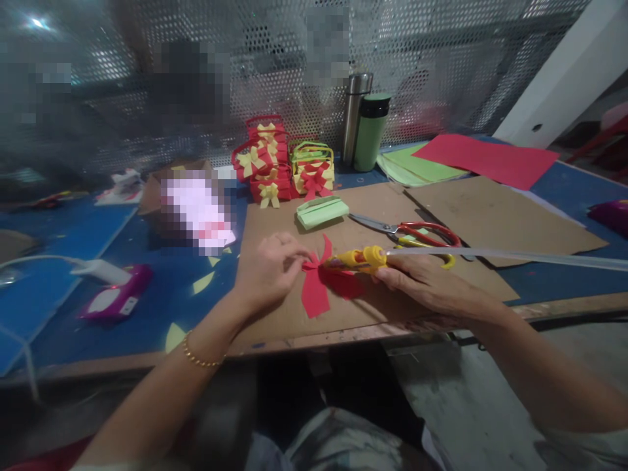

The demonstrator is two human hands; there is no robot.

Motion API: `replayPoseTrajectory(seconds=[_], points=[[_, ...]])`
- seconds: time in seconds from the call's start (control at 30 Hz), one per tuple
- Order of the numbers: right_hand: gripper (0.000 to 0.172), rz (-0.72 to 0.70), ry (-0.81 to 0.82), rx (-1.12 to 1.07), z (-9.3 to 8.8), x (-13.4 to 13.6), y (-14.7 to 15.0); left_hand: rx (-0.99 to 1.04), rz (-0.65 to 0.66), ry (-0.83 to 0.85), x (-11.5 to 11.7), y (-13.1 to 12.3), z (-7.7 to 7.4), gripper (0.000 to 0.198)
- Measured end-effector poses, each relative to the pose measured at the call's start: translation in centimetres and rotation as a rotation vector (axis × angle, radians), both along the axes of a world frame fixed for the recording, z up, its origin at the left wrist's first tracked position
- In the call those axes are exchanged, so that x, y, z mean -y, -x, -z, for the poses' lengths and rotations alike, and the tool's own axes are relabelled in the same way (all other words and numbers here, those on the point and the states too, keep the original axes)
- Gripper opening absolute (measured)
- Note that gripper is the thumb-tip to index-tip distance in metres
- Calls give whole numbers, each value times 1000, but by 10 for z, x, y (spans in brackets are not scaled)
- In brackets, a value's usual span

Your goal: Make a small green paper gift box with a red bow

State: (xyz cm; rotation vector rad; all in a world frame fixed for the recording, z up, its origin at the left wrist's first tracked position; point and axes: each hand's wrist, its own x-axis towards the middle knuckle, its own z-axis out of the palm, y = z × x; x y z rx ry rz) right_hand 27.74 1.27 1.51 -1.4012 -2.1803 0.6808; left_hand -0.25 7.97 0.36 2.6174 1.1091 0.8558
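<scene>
My left hand [275,265] pinches the left side of a red paper bow [315,297], whose tails spread over the cardboard sheet [275,314]. In my right hand [422,281] is a yellow glue gun [360,258], its tip at the middle of the bow. A long, clear glue stick [505,252] sticks out of the back of the gun toward the right. Just beyond the bow lies a folded light green paper piece [322,212]. Red-handled scissors [417,232] rest near my right hand, with a yellow-handled tool [447,261] partly hidden under it.
Small red paper baskets with yellow bows [269,173] and a yellow one with a red bow [314,178] stand at the back. Behind them are a steel flask [356,118] and a green bottle [371,137]. Red paper [483,157] lies back right; a purple power strip [118,297] left.
</scene>
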Motion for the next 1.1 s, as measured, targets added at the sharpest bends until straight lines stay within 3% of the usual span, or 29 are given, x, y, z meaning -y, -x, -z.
replayPoseTrajectory(seconds=[0.17, 0.53, 1.1], points=[[55, 2, -9, -8, 2, 0, -1, 130, -111, -27, -2, 5, -1, 31], [57, -9, -3, 2, -1, 1, 0, -122, 99, -154, 3, -1, 0, 27], [48, 48, -51, 31, 5, 1, -6, -287, 137, -188, 0, 0, 0, 27]])
